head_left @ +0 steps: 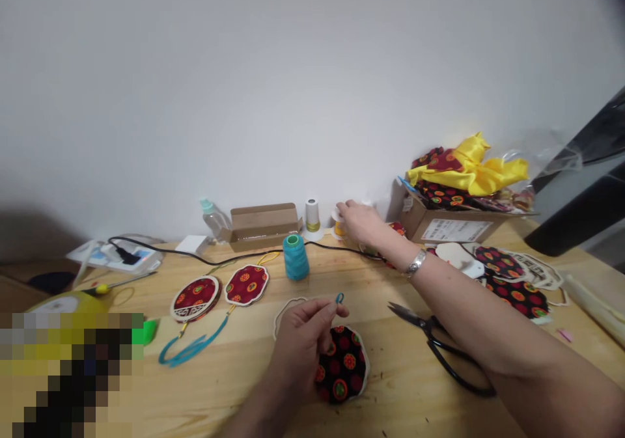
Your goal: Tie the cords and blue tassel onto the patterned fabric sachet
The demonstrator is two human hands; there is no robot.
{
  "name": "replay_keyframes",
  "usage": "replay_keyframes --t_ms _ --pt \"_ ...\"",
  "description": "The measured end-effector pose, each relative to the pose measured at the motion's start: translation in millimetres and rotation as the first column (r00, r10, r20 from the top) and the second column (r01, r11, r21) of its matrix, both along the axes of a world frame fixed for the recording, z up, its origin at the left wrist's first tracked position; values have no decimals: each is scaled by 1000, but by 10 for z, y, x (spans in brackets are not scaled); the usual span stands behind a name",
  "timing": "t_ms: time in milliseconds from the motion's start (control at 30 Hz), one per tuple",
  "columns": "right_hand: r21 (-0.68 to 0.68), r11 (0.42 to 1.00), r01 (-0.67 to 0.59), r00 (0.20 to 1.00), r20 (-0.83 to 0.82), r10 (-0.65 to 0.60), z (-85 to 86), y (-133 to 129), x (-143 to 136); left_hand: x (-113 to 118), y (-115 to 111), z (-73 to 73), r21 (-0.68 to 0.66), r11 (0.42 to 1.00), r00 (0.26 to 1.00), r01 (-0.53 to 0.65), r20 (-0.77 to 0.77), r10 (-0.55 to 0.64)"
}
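Observation:
My left hand (307, 330) pinches a small loop of blue cord (340, 299) between thumb and finger. Just below and beside it lies a round black fabric piece (343, 369) with red and orange flower print and a pale rim. My right hand (362, 222), a silver bracelet on its wrist, reaches to the back of the table. Its fingers are around a white spool of yellow cord (338, 227) near the wall. A cone of teal thread (295, 257) stands upright between the hands and the wall. Black-handled scissors (439, 340) lie open under the right forearm.
Two red printed ornaments (247, 286) with cords lie left. Behind are an open cardboard box (263, 224), a spray bottle (213, 220) and a white spool (312, 215). A carton (452, 226) of fabric stands right. A black cable (244, 254) crosses the table (219, 379).

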State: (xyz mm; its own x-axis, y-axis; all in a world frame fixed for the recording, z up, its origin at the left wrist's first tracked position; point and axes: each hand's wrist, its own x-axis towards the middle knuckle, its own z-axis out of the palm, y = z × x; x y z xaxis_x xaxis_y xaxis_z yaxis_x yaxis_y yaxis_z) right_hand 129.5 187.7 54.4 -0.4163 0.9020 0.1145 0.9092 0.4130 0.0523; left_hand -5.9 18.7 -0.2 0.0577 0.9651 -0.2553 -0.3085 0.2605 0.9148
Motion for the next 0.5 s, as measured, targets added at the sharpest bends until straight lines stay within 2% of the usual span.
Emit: replay_keyframes --t_ms 300,400,500 --pt "-109 994 -2 1000 -16 1 -6 72 -18 10 -10 29 -19 1000 1000 9 22 -9" --pt "-166 985 -38 999 -43 31 26 79 48 8 -16 44 -20 1000 1000 7 30 -6" --pt "-170 985 14 999 -36 -21 13 65 166 15 -21 47 -17 1000 999 20 41 -19"
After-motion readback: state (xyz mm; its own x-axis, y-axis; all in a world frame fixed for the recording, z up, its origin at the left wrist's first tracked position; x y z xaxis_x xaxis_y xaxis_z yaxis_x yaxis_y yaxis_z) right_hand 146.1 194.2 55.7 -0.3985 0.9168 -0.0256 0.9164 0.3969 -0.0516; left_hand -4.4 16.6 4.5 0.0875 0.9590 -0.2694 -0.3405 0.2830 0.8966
